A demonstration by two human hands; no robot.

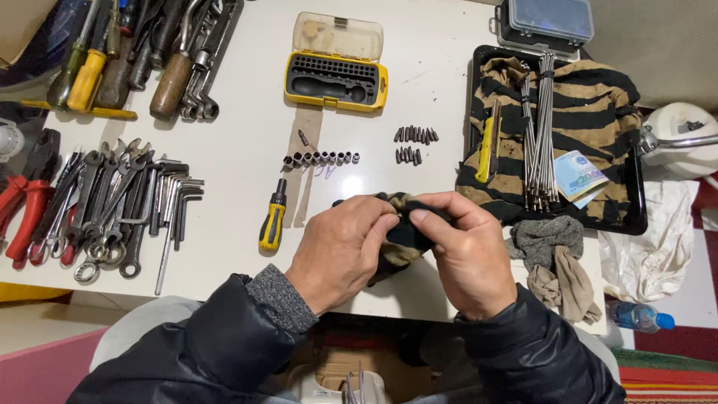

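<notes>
At far left, steel wrenches [112, 202] are spread on the white table [247, 90]. At lower centre, a dark striped cloth [400, 239] is pinched by the left hand [340, 251] and gripped by the right hand [467, 254], fingers closed on it.

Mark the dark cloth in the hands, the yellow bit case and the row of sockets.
dark cloth [404, 238], head view, on the bunched fold between the two hands.
yellow bit case [336, 81], head view, on its black insert tray.
row of sockets [321, 158], head view, on a middle socket.
</notes>
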